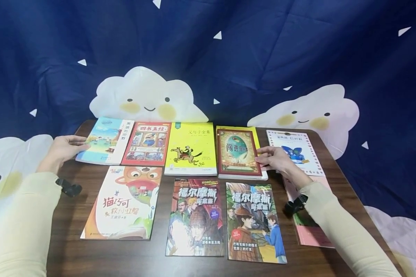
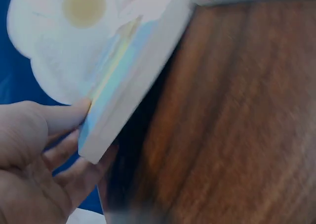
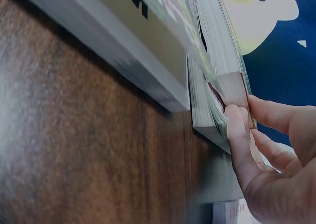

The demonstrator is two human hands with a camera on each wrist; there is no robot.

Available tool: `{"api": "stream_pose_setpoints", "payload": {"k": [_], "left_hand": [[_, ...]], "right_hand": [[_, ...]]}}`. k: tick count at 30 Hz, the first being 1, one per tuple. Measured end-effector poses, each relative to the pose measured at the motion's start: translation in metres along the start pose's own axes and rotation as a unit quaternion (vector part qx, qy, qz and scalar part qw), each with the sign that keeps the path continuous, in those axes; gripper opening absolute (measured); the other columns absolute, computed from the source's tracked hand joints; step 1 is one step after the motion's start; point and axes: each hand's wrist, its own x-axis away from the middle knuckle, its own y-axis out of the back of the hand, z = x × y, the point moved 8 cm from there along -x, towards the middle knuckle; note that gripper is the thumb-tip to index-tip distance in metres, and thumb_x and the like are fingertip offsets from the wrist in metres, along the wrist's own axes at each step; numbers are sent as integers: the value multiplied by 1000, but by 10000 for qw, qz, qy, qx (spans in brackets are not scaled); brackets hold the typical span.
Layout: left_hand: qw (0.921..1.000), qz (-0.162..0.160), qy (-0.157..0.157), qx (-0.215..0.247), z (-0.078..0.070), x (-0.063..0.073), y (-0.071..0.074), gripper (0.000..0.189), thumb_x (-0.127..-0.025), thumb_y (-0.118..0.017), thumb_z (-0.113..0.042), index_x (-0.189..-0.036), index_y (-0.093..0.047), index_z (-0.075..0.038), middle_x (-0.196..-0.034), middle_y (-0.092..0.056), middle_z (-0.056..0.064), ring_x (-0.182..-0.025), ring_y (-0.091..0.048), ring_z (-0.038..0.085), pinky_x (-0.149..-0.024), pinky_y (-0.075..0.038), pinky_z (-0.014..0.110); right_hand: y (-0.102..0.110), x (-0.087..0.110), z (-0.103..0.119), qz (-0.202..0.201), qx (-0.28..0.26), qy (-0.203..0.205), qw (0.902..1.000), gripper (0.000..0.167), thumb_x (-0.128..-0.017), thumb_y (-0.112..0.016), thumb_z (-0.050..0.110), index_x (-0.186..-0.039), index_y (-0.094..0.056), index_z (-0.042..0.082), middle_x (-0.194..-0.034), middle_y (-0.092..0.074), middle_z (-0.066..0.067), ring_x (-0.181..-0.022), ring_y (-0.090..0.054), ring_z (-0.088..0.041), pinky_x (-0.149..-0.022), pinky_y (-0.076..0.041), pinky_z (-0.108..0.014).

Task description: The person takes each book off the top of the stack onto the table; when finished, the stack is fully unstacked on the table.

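At the back left, my left hand (image 1: 62,151) pinches the near left corner of a light-blue picture-cover book (image 1: 102,140); in the left wrist view, the thumb (image 2: 74,114) lies on the cover and other fingers reach under the page block. My right hand (image 1: 279,161) grips the right edge of a brown-framed book with a teal oval (image 1: 238,152). That book lies over a yellow book (image 1: 254,140), which shows along its right side and below. In the right wrist view, the fingertips (image 3: 237,117) close on the upper book's corner.
Between the hands lie a red book (image 1: 147,143) and a yellow horse-cover book (image 1: 190,148). Nearer are a white cat book (image 1: 124,204) and two detective books (image 1: 195,217), (image 1: 254,223). White-and-pink books (image 1: 286,140) line the right side of the wooden table (image 1: 118,257). A blue curtain hangs behind.
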Motion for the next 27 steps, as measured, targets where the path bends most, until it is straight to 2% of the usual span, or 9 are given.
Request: {"api": "stream_pose_setpoints", "payload": {"k": [3,6,10,14,18,22,27], "left_hand": [[9998,-165,-72,-84,-6,3,2,59,-101,-71,-17,-148,-50,11,-136,-66,32,-69,-57,-12,-63,-59,15],[9996,-228,-142,59,-19,7,-2,59,-101,-71,-18,-149,-50,11,-136,-67,32,-70,-60,-10,-65,-62,15],[9985,35,-374,397,-51,12,-23,62,-104,-68,-26,-152,-48,8,-145,-58,37,-74,-66,-7,-71,-66,19],[9926,607,-793,695,-95,26,-63,65,-104,-67,-29,-153,-46,8,-145,-57,38,-89,-77,11,-84,-69,31],[9873,1033,-1065,570,-139,48,-110,60,-104,-68,-29,-152,-50,3,-140,-63,32,-103,-78,33,-92,-68,41],[9812,1276,-1226,770,-173,68,-159,51,-104,-69,-26,-147,-57,-1,-134,-69,27,-100,-79,35,-87,-68,41],[9611,1874,-1159,1662,-207,87,-218,51,-103,-70,-18,-147,-55,2,-132,-69,28,-99,-78,37,-83,-70,39]], "right_hand": [[0,0,1,26,26,9,10000,60,-101,-73,16,-151,-47,-6,-93,-71,6,-74,-73,-6,-71,-68,-25],[0,0,0,25,64,-18,10000,61,-101,-73,16,-151,-47,-6,-94,-71,4,-74,-73,-6,-71,-68,-26],[0,1,-1,17,82,-42,10000,61,-101,-73,16,-151,-47,-6,-96,-71,2,-75,-74,-7,-73,-68,-27],[0,2,0,16,69,-15,10000,60,-101,-72,16,-151,-47,-7,-96,-71,2,-76,-74,-6,-73,-68,-27],[-1,1,1,-13,48,12,10000,59,-101,-72,15,-150,-47,-7,-96,-71,3,-76,-74,-6,-73,-68,-26],[-1,0,1,-24,34,31,10000,58,-102,-71,14,-150,-48,-7,-95,-71,3,-75,-74,-6,-73,-68,-26],[-1,0,2,-16,78,38,10000,58,-102,-71,14,-150,-47,-7,-96,-71,2,-76,-74,-6,-74,-68,-27]]}}
